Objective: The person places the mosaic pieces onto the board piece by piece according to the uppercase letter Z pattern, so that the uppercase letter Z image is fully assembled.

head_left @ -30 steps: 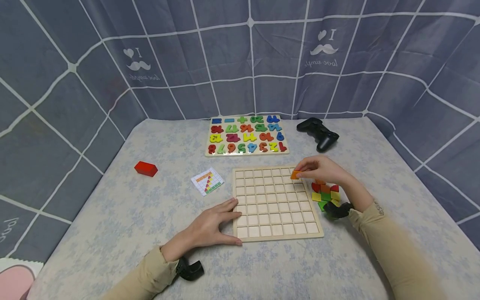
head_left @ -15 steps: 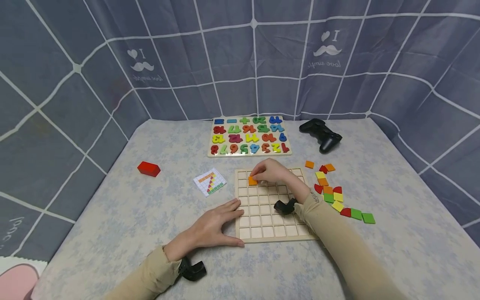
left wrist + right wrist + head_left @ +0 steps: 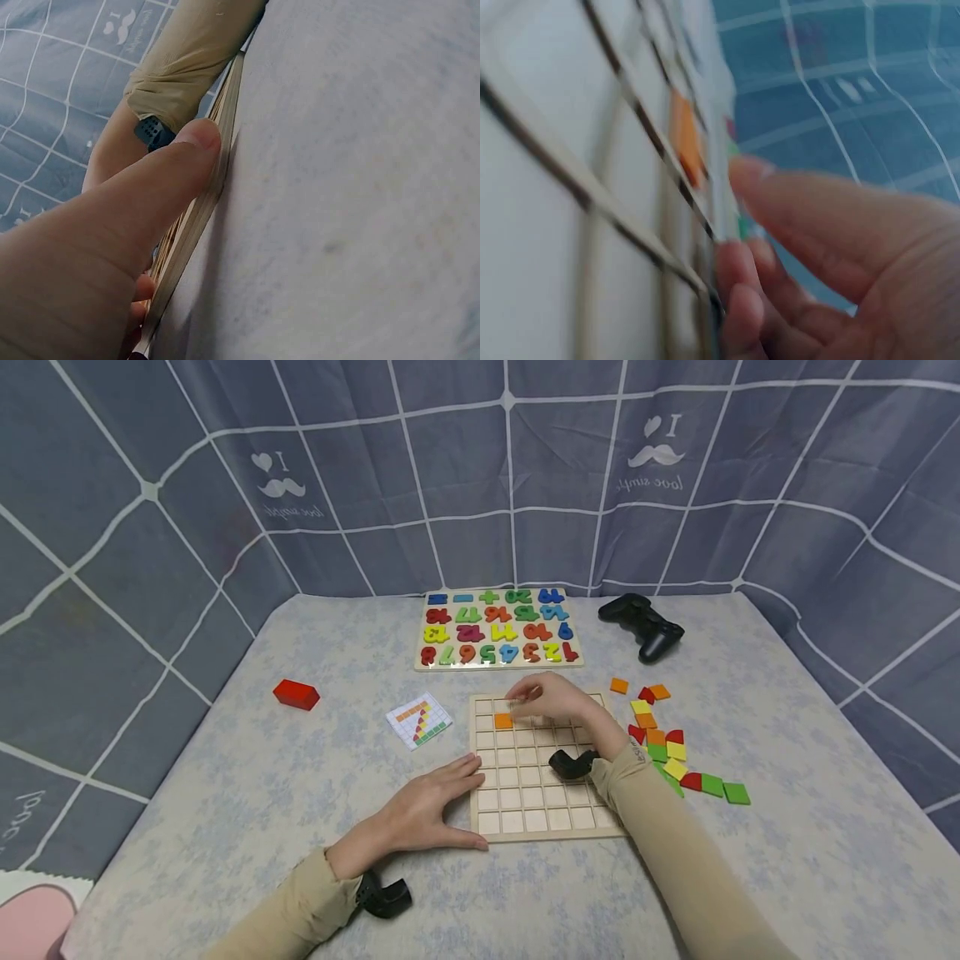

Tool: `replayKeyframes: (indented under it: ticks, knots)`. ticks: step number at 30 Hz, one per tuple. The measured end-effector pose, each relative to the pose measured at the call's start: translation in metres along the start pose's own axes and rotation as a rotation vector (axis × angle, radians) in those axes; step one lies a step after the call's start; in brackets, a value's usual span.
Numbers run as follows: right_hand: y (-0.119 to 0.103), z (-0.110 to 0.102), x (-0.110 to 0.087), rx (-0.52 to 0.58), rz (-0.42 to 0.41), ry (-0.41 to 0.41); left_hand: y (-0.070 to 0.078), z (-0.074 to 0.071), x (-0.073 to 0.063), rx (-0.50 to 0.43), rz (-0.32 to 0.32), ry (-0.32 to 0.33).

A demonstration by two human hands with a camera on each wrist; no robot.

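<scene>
A wooden grid board (image 3: 534, 820) lies on the table in front of me. One orange square tile (image 3: 503, 721) sits in a cell near its far left corner; the right wrist view shows this orange tile (image 3: 686, 139) among the dividers. My right hand (image 3: 553, 697) hovers just right of the tile, fingers loosely bent and holding nothing. My left hand (image 3: 427, 806) rests at the board's left side, fingertips on the left edge, thumb by the near corner. In the left wrist view the left thumb (image 3: 196, 139) touches the board's rim (image 3: 202, 206).
Right of the board lie loose orange, red, yellow and green tiles (image 3: 675, 769). A pattern card (image 3: 419, 721) and a red block (image 3: 296, 694) are on the left. Behind stand a number puzzle (image 3: 498, 629) and a black game controller (image 3: 641, 627). A grid-patterned curtain surrounds the table.
My right hand carried the orange tile leftward from the board's far right corner, set it into a cell and let go, then drew slightly right. My left hand has stayed in place.
</scene>
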State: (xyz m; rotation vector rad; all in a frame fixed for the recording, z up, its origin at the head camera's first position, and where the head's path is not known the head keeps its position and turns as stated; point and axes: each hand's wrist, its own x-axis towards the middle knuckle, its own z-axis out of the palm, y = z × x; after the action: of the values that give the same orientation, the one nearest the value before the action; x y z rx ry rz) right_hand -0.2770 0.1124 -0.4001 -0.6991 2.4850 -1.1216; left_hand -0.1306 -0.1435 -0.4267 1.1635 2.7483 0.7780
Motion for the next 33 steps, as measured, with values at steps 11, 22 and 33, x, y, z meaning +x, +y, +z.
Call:
replayKeyframes:
  ticks: [11,22,33]
  knots:
    - [0.029,-0.055,-0.031,0.129,0.110,0.136,-0.001,0.000,-0.001,0.008,0.012,-0.003]
    - [0.051,-0.076,-0.053,0.223,0.292,0.246,-0.001,0.000,-0.002,0.012,0.023,0.001]
    - [0.070,-0.083,-0.065,0.207,0.306,0.307,-0.001,0.000,-0.001,0.011,0.032,0.010]
